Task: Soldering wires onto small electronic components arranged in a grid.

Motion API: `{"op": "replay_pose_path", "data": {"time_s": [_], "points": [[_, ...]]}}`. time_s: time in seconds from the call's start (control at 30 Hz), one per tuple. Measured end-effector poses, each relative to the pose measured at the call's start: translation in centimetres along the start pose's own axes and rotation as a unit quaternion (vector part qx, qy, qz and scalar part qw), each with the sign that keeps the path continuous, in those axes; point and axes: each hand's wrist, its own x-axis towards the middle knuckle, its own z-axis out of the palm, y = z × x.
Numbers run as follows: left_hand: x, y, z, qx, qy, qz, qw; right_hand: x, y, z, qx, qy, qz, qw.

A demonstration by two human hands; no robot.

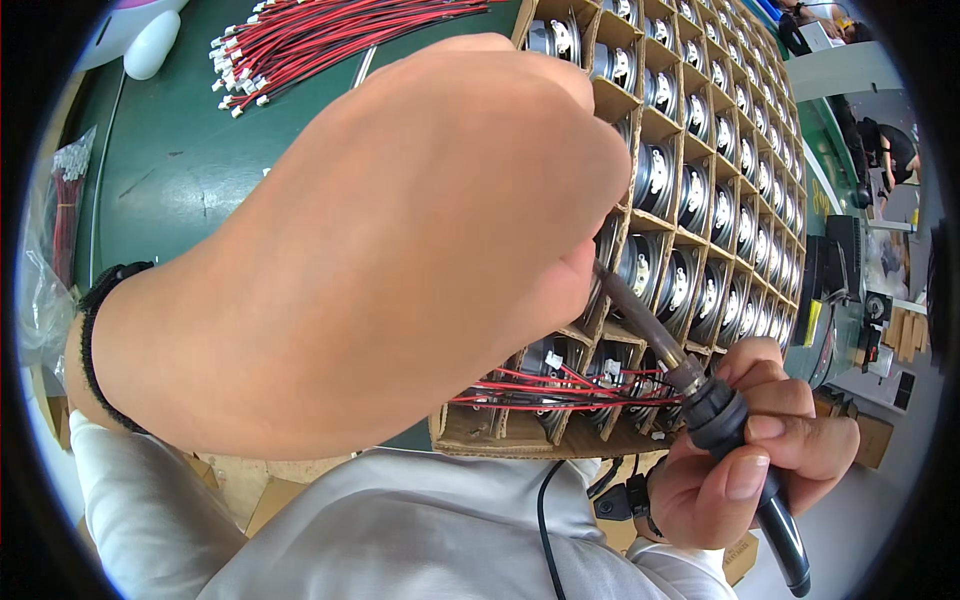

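Note:
My right hand grips a soldering iron by its black handle, fingers and thumb wrapped round it. The iron's metal tip slants up and left, ending close beside my left fingertips. My left hand fills the middle of the view, back turned up and fingers curled in; what they pinch is hidden behind the hand. Beneath both hands lies a cardboard divider box whose cells hold small round metal speakers. Red and black wires with white connectors lie across its near cells.
A pile of red and black wires rests on the green table at the far left. Bagged wires lie at the left edge. Dark equipment stands on the right, and a person is at the far right.

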Motion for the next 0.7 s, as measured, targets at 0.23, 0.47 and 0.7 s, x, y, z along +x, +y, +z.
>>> {"op": "replay_pose_path", "data": {"time_s": [0.23,0.47,0.7], "points": [[0.0,-0.1,0.0,0.003,-0.004,0.005,1.0,0.1,0.9,0.3,0.003,0.03,-0.059,0.998],[-0.1,-0.1,0.1,0.001,0.001,0.006,1.0,0.2,1.0,0.7,-0.001,0.057,-0.063,0.996],[0.3,0.1,-0.2,0.003,-0.006,0.0,1.0,0.2,1.2,0.7,0.013,0.069,-0.063,0.996]]}}
